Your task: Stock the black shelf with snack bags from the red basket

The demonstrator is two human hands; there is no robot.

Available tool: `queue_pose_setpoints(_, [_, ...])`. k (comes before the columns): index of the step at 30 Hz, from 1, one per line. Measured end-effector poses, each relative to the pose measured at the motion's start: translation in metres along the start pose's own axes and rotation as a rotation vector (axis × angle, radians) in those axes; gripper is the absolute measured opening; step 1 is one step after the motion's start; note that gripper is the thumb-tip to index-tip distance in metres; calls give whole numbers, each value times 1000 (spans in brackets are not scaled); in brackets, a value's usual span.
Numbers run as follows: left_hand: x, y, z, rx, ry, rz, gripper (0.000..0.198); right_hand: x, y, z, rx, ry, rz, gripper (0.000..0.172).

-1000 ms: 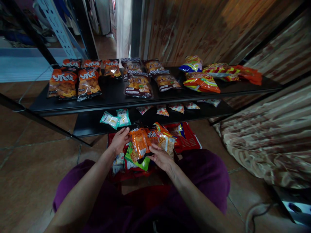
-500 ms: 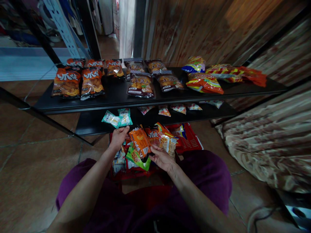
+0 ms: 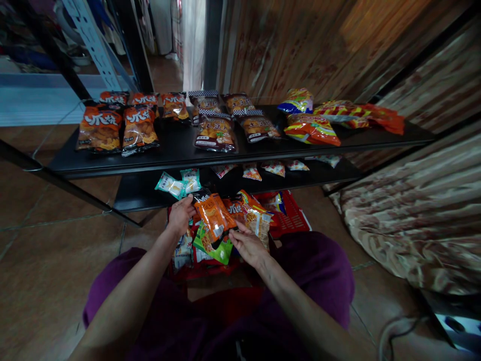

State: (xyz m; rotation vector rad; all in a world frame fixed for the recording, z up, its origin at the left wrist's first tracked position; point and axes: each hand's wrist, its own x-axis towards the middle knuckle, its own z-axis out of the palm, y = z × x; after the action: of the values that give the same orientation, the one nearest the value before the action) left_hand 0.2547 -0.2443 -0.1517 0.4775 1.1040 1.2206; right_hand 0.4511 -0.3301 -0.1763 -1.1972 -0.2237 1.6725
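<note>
An orange and black snack bag (image 3: 213, 216) is stretched between my two hands above a red basket (image 3: 295, 220). My left hand (image 3: 182, 215) pinches its upper left corner, and my right hand (image 3: 248, 244) grips the lower right corner. Under and beside the bag lie a green snack bag (image 3: 225, 252), a second orange bag (image 3: 233, 206) and a yellow-orange bag with a clear part (image 3: 258, 220). Blue and white packets (image 3: 183, 253) show below my left hand. Much of the basket is hidden by bags and my arms.
The black upper shelf (image 3: 176, 138) bears orange bags (image 3: 100, 128), brown bags (image 3: 215, 131) and yellow-red bags (image 3: 311, 129). On the lower shelf (image 3: 131, 193) lie two teal packets (image 3: 171, 185) and several small red-white packets (image 3: 251, 172). A patterned curtain (image 3: 406, 215) hangs at the right.
The orange snack bag has been turned and spread flatter between my hands, so more of its face shows. The whole view has shifted slightly.
</note>
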Motion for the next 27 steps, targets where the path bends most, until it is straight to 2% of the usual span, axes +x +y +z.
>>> queue_pose_setpoints(5, [3, 0, 0, -100, 26, -64, 22, -2, 2, 4, -22, 41, -114, 43])
queue_pose_setpoints(8, [2, -2, -1, -164, -74, -110, 18, -1, 7, 6, 10, 103, -175, 43])
queue_pose_setpoints(11, [-4, -8, 0, -188, -202, -194, 22, 1, 12, 11, 46, 156, -231, 41])
queue_pose_setpoints(18, [-39, -30, 13, -145, -339, -377, 44, 4, 14, 21, 131, 233, -316, 52])
queue_pose_setpoints(24, [-47, -38, 16, -140, -331, -303, 44, 1, 21, 17, 35, 233, -351, 50])
queue_pose_setpoints(27, [-43, -37, 14, -86, -284, -232, 42, -2, 15, 12, -42, 137, -359, 48])
